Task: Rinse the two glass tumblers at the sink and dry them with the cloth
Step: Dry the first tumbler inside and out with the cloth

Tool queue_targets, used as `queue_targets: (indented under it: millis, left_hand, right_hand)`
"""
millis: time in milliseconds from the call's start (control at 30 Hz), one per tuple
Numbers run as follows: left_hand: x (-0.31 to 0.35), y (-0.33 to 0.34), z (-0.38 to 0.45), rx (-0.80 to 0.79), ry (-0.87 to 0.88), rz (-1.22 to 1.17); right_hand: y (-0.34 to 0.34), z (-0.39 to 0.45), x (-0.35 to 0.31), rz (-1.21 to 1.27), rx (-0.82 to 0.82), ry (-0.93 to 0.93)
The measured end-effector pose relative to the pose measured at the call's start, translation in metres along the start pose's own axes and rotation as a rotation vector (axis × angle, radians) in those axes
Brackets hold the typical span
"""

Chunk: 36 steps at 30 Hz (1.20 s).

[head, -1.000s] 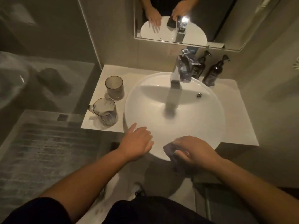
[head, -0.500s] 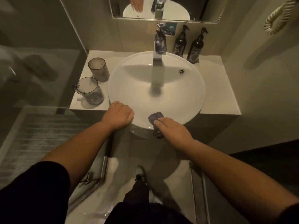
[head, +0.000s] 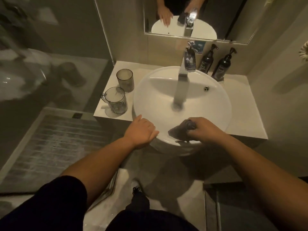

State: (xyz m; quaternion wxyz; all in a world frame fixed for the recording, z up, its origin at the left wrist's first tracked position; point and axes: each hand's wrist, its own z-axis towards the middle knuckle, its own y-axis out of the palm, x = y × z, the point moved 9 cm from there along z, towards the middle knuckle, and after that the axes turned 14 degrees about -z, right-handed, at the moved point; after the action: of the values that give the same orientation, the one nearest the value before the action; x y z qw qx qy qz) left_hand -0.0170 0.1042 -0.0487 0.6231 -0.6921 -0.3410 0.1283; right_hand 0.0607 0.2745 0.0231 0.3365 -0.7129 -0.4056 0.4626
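The two tumblers stood on the tabletop (head: pixel 240 120) left of the basin (head: pixel 216 104), well apart from both hands: the far tumbler (head: pixel 125 80) near the wall, the near tumbler (head: pixel 116 100), which had a small handle, closer to the front edge. They sat just beside the basin's rim, I judged so that either could be lifted under the tap (head: pixel 186 64) without a stretch. Neither was touched, and I could not tell whether they were wet, so the rinsing looked not yet begun. The cloth (head: pixel 180 130) was bunched in the right hand (head: pixel 205 130), whose fingers curled round it at the basin's near rim; part of it lay against the porcelain. Kept there, it was out of the bowl yet ready for drying. The left hand (head: pixel 141 130) rested on the near rim with nothing in it, fingers relaxed and drooping over the edge, as if steadying the body at the basin. Being on the tumblers' side, it seemed the natural one to reach for the near tumbler. I could not be sure water was running; a grey streak under the spout may have been shadow. Two dark pump bottles (head: pixel 223 65) stood against the wall right of the tap, clear of the work, and the mirror (head: pixel 233 22) above gave back both hands.
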Motion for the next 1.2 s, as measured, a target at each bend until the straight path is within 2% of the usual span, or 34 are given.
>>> queue_targets:
  millis: [133, 233, 333, 400, 467, 567, 667, 767, 867, 1033, 1200]
  left_hand:
    - [-0.003, 0.002, -0.002, -0.032, 0.046, -0.024]
    - [-0.005, -0.006, -0.007, -0.014, 0.112, -0.084]
    - [-0.03, -0.022, -0.022, 0.155, 0.119, -0.314]
    - [-0.074, -0.035, -0.04, 0.375, -0.009, -0.525]
    - [-0.127, -0.042, -0.058, 0.531, -0.224, -0.723]
    - [-0.189, -0.041, -0.072, 0.54, -0.519, -0.921]
    - [-0.225, -0.04, -0.067, 0.503, -0.634, -1.027]
    - [-0.239, -0.04, -0.049, 0.406, -0.627, -0.951]
    - [-0.243, -0.041, -0.031, 0.332, -0.562, -0.898]
    - [-0.237, -0.035, -0.011, 0.259, -0.435, -0.855]
    - [-0.236, -0.034, -0.007, 0.308, -0.385, -0.893]
  right_hand:
    - [-0.037, 0.034, -0.025, 0.344, 0.084, 0.084]
    - [-0.058, 0.069, -0.066, 0.393, 0.113, 0.026]
    - [-0.071, 0.105, -0.11, 0.367, 0.161, -0.048]
    - [-0.076, 0.124, -0.142, 0.291, 0.195, -0.11]
    - [-0.074, 0.141, -0.173, 0.176, 0.206, -0.171]
    - [-0.059, 0.163, -0.217, -0.023, 0.2, -0.324]
    - [-0.026, 0.18, -0.253, -0.3, 0.177, -0.561]
    - [0.016, 0.197, -0.27, -0.585, 0.044, -0.726]
    - [0.055, 0.209, -0.265, -0.775, -0.196, -0.783]
    - [0.079, 0.206, -0.258, -0.837, -0.522, -0.726]
    - [0.088, 0.207, -0.246, -0.83, -0.7, -0.703]
